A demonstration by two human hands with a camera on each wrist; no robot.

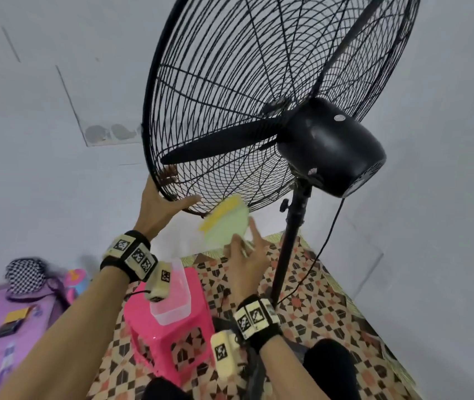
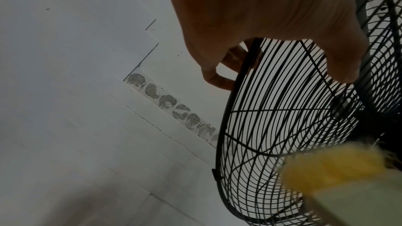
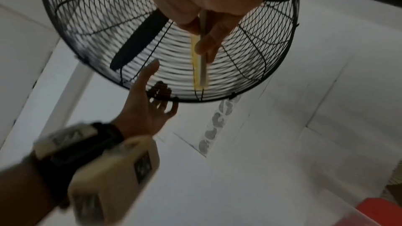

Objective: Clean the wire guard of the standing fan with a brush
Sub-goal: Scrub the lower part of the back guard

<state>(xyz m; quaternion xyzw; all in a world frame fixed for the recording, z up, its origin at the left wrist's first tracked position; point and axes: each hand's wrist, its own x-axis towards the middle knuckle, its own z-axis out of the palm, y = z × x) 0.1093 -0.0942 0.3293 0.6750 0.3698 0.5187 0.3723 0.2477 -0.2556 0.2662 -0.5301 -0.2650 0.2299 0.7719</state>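
The left hand [image 1: 160,209] grips the lower rim of the black wire guard [image 1: 230,90] of the standing fan, its fingers curled over the front edge and the thumb lying on the back wires. The right hand [image 1: 245,261] holds a pale green brush [image 1: 225,223] with yellow bristles, fingers closed on the handle and the index finger straight along it. The bristles seem to touch the bottom wires of the guard, but the motion blur makes this uncertain.

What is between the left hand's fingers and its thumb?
The black rim of the wire guard: the left hand holds it, fingers in front, thumb behind, seen in the head view.
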